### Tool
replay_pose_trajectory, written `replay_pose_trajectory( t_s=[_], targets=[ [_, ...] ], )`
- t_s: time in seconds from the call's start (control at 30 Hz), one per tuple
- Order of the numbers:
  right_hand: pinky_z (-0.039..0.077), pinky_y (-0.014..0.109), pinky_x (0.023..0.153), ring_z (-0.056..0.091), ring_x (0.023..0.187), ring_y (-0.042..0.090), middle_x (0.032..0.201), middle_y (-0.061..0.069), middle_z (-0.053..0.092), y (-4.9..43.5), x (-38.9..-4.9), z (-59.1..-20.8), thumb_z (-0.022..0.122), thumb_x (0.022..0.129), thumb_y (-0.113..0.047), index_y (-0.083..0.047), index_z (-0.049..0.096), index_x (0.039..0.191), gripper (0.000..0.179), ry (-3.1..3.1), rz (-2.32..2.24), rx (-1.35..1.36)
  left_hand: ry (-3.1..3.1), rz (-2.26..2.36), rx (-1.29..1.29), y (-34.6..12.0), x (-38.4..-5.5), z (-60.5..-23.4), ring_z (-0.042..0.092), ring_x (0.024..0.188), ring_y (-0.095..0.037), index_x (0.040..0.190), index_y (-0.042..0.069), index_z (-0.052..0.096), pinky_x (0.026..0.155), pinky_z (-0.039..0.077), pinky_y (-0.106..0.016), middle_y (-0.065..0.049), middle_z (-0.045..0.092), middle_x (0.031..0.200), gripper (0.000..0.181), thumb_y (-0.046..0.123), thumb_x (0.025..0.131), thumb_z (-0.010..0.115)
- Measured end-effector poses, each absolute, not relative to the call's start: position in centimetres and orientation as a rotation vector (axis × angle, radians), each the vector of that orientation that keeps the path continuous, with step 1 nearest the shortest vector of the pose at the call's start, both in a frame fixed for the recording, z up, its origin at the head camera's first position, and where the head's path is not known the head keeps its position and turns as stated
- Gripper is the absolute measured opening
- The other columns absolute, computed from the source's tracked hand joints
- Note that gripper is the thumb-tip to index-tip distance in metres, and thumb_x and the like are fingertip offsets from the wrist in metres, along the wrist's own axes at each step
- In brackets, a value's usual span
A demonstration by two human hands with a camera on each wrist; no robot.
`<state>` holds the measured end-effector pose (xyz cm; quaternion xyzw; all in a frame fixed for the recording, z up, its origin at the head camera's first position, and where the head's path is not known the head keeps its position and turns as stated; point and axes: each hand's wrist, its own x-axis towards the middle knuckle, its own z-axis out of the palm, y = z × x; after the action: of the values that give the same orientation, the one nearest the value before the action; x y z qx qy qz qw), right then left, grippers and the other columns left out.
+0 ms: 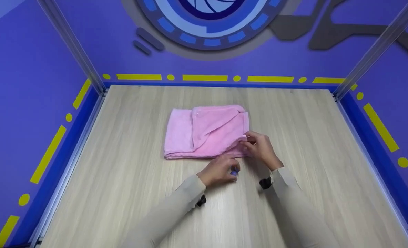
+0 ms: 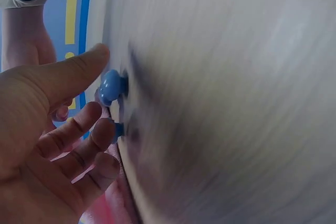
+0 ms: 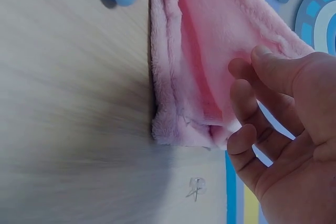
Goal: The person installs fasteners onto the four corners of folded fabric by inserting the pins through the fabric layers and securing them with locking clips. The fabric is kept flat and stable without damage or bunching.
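Note:
A folded pink towel (image 1: 180, 131) lies on the table, its top layers turned back on the right. At its right edge my right hand (image 1: 261, 148) pinches a raised fold between thumb and fingers; the right wrist view shows these fingers (image 3: 242, 95) against the plush cloth (image 3: 210, 40). My left hand (image 1: 219, 169) is low over the table at the towel's near edge. Beside its thumb and bent fingers stands a small glossy blue knob-like thing (image 2: 111, 86). A gap shows between thumb and fingertips, with no clear grip. A second blue piece (image 2: 118, 129) is partly hidden behind the fingers.
A small clear piece with thin metal prongs (image 3: 197, 186) lies on the wooden table (image 1: 128, 193) beside the towel's right end. Purple-blue panels (image 1: 204, 65) with yellow marks and metal posts (image 1: 68, 41) enclose the table at the back and sides.

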<state>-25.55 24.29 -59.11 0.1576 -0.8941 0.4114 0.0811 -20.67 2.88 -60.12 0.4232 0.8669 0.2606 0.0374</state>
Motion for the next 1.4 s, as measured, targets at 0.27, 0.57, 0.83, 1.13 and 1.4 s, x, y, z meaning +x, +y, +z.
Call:
replay_pose_trajectory(
  t_s=[0.27,0.57,0.83,1.13,1.4],
  targets=[
    [0.056,0.035,0.067,0.075,0.083,0.024,0.092,0.009,0.079,24.5,-25.4,-59.1,0.078,0.091,-0.009,-0.01,0.072,0.092,0.007,-2.672,1.252,0.455,2.683,0.753,1.291,3.0,-20.3,-60.6,0.062,0.09,-0.013,0.101,0.013,0.079,0.082,0.051,-0.025,0.0,0.07,0.098,0.021,0.014,0.081,0.081],
    [0.056,0.032,0.068,0.075,0.086,0.024,0.096,0.01,0.079,24.5,-25.4,-59.3,0.078,0.091,-0.007,-0.009,0.071,0.096,0.009,-2.676,1.268,0.443,2.699,0.756,1.342,3.2,-20.3,-60.7,0.064,0.084,-0.013,0.095,0.01,0.079,0.076,0.053,-0.025,-0.001,0.074,0.09,0.013,0.005,0.083,0.076],
    [0.053,0.031,0.066,0.07,0.075,0.021,0.094,0.008,0.079,24.5,-25.4,-59.2,0.076,0.091,-0.003,-0.01,0.074,0.1,0.011,-2.682,1.208,0.46,2.635,0.943,1.288,2.9,-20.8,-60.2,0.07,0.091,-0.016,0.098,0.007,0.08,0.087,0.052,-0.02,-0.001,0.077,0.094,0.011,0.007,0.088,0.076],
    [0.053,0.03,0.066,0.066,0.074,0.019,0.097,0.007,0.078,24.4,-25.6,-59.3,0.067,0.089,0.008,-0.008,0.075,0.104,0.023,-2.668,1.217,0.489,2.643,1.44,1.261,2.1,-22.4,-58.3,0.068,0.081,-0.022,0.099,0.002,0.078,0.073,0.056,-0.025,-0.007,0.074,0.096,0.013,-0.001,0.088,0.072],
    [0.055,0.033,0.068,0.065,0.075,0.018,0.095,0.005,0.076,24.2,-25.6,-59.3,0.064,0.089,0.009,-0.008,0.076,0.103,0.025,-2.662,1.215,0.501,2.696,1.793,1.009,1.5,-23.7,-58.3,0.073,0.085,-0.017,0.1,0.001,0.078,0.076,0.062,-0.03,-0.008,0.076,0.096,0.01,0.002,0.091,0.076]
  ],
)
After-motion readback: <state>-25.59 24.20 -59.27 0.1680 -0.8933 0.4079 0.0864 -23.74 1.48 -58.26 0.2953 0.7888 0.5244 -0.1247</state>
